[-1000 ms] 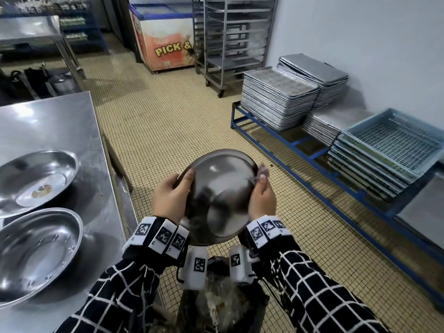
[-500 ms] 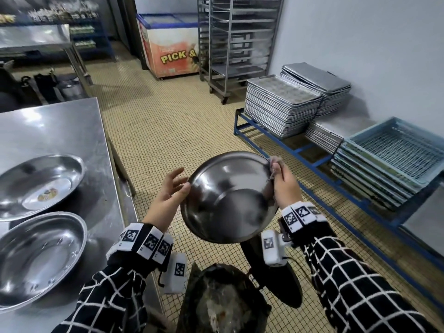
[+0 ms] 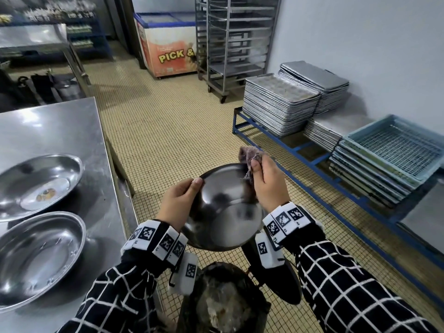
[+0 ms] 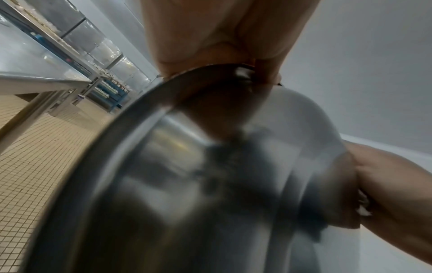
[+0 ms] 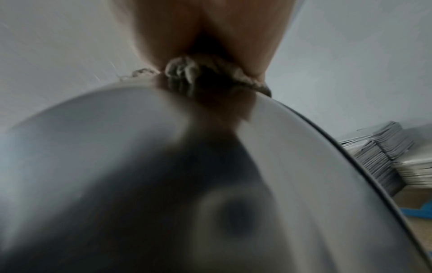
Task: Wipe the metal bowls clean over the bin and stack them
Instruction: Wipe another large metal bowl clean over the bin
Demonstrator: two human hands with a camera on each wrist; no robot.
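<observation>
A metal bowl [image 3: 223, 212] hangs tilted above the black bin [image 3: 223, 299]. My left hand [image 3: 192, 188] grips its left rim, thumb on the near face. My right hand [image 3: 257, 169] pinches a crumpled grey cloth [image 3: 248, 156] against the upper right rim. The left wrist view shows the bowl [image 4: 210, 184] blurred, with my left hand [image 4: 210, 37] on its edge. The right wrist view shows the cloth [image 5: 187, 73] bunched in my right hand [image 5: 198, 27] over the bowl [image 5: 163, 184]. Two more bowls lie on the steel table [image 3: 48, 126]: one with food residue [image 3: 36, 186], one nearer [image 3: 36, 258].
The bin holds scraps in a dark liner. To the right, a low blue rack [image 3: 300, 150] carries stacks of baking trays [image 3: 278, 109] and blue crates [image 3: 396, 150]. A wheeled tray trolley [image 3: 230, 44] and a chest freezer [image 3: 168, 49] stand at the back. Tiled floor lies between.
My left hand went from open beside the bowl to gripping its rim. My right hand with the cloth moved up to the far right rim, and the bowl tipped flatter.
</observation>
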